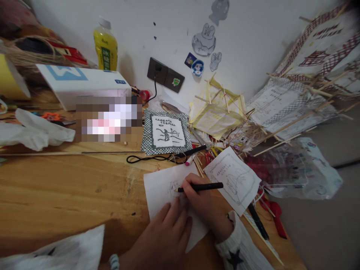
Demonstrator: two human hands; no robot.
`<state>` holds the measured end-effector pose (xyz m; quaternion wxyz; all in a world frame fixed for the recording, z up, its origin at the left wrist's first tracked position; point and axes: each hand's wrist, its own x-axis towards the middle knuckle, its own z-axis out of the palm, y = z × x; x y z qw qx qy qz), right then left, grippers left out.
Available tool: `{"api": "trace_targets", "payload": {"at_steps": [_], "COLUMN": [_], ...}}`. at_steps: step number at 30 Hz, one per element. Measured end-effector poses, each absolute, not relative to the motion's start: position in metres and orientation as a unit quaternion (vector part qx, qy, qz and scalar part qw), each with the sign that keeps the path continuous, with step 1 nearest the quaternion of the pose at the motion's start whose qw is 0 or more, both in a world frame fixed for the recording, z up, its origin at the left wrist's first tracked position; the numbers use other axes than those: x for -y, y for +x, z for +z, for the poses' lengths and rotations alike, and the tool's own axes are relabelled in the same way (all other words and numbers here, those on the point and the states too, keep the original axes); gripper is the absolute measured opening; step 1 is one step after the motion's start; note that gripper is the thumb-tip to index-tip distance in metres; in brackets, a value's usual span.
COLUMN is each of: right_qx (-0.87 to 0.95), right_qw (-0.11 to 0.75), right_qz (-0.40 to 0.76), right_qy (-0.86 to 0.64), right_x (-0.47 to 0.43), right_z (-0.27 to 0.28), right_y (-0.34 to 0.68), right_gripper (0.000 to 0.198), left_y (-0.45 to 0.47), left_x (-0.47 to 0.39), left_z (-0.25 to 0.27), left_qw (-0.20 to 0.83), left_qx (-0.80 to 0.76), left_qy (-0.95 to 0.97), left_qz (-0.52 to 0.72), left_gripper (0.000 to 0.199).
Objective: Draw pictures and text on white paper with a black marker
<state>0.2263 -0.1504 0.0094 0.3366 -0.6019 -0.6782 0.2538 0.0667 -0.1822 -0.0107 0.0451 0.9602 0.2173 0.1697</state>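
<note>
One white sheet of paper (pixel 157 183) lies on the wooden table (pixel 70 191), bearing one small sketch (pixel 173 186) in its far half. Two hands work on it. The right hand (pixel 201 204) pinches one black pencil (pixel 210 186) in closed fingers, its tip at the sketch. The left hand (pixel 165 232) lies over the sheet's near part, fingers extended and only narrowly spread, flat on the paper and gripping nothing.

Two drawn cards lie around the sheet: one with a dark checked border (pixel 147 131) beyond its far edge, one in grey line (pixel 233 180) just to its right. One black cord (pixel 137 159) loops beyond the sheet's far left corner. Well beyond the sheet to the left are one white box (pixel 92 84) and one yellow bottle (pixel 107 45); beyond it to the right, one yellow paper-and-stick frame (pixel 216 112).
</note>
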Motion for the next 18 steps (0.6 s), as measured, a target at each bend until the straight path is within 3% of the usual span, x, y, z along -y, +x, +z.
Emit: {"api": "trace_targets", "payload": {"at_steps": [18], "right_qx": [0.641], "right_qw": [0.307], "right_qz": [0.200], "right_qy": [-0.675], "right_x": [0.151], "right_z": [0.006], "right_y": [0.239], "right_gripper": [0.028], "left_y": [0.064], "left_x": [0.182], "left_z": [-0.008], "left_qw": [0.079], "left_qx": [-0.220], "left_qy": [0.959], "left_qz": [0.157], "left_gripper": [0.040]}}
